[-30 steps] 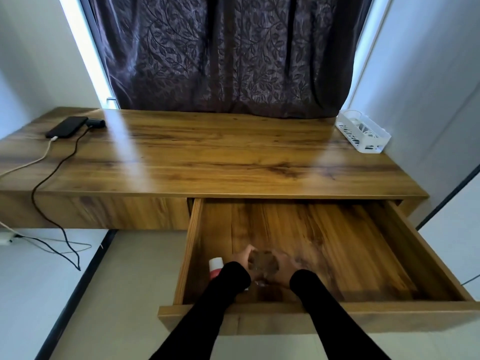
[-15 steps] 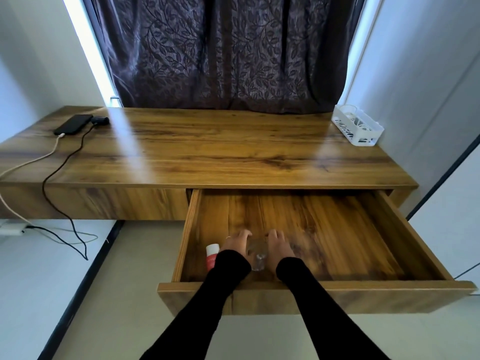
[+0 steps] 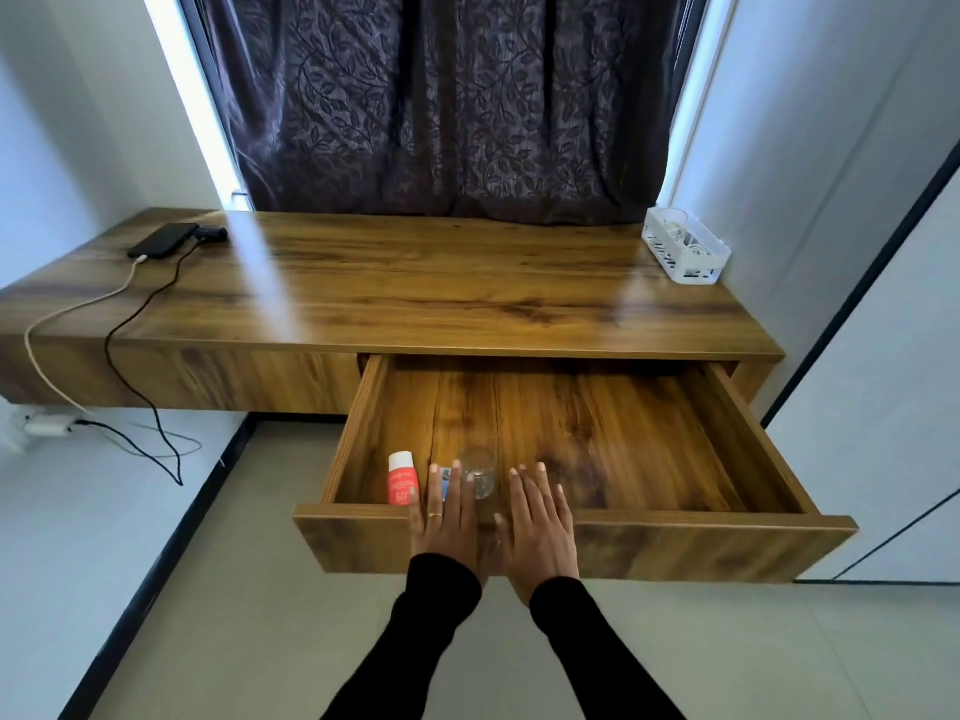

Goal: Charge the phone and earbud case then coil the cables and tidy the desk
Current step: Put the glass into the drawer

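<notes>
A black phone lies at the desk's far left with a pale cable plugged in. Beside it sits a small dark earbud case with a black cable running off the desk edge to the floor. The wooden drawer stands pulled out. In it lie a clear glass and a red-and-white tube. My left hand and my right hand hover flat, fingers straight, over the drawer's front edge, holding nothing.
A white slotted basket with coiled white cables stands at the desk's far right. A white plug adapter lies on the floor at left. A dark curtain hangs behind. A small blue item peeks out beside my left fingers.
Both hands have let go of the glass and drawn back from inside the drawer to its front edge. The glass stays on the drawer floor.
</notes>
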